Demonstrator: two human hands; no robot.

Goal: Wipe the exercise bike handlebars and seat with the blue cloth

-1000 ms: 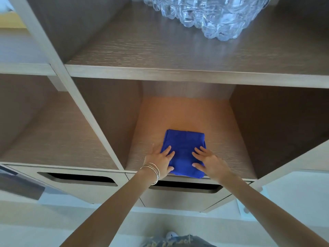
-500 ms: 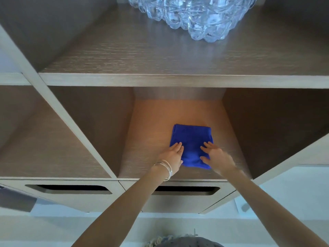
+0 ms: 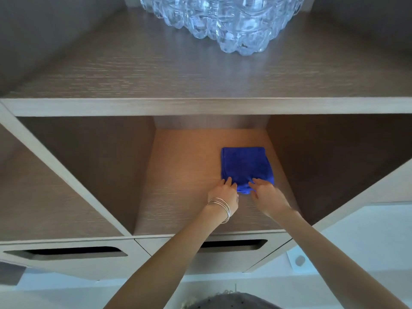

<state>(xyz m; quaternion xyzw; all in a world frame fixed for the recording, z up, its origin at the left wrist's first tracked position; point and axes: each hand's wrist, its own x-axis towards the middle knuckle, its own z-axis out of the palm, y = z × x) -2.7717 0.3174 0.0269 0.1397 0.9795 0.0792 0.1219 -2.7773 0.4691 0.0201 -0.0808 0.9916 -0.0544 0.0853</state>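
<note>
A folded blue cloth [image 3: 245,168] lies flat on the wooden floor of the middle shelf cubby [image 3: 182,175], right of centre and well back from the front edge. My left hand [image 3: 223,195], with thin bangles on the wrist, rests its fingertips on the cloth's near left corner. My right hand [image 3: 267,197] has its fingers spread on the near right edge. The strip of cloth between the two hands is slightly bunched. Neither hand is closed around it. No exercise bike is in view.
A knobbly clear glass bowl [image 3: 223,23] stands on the shelf above the cubby. Slanted wooden dividers [image 3: 66,175] wall the cubby on both sides. Below are drawer fronts with cut-out handles [image 3: 66,253]. A pale floor [image 3: 367,241] shows at the lower right.
The cloth has slid from the cubby's front edge to deeper inside, with both hands following on its near edge. My view has moved closer and lower.
</note>
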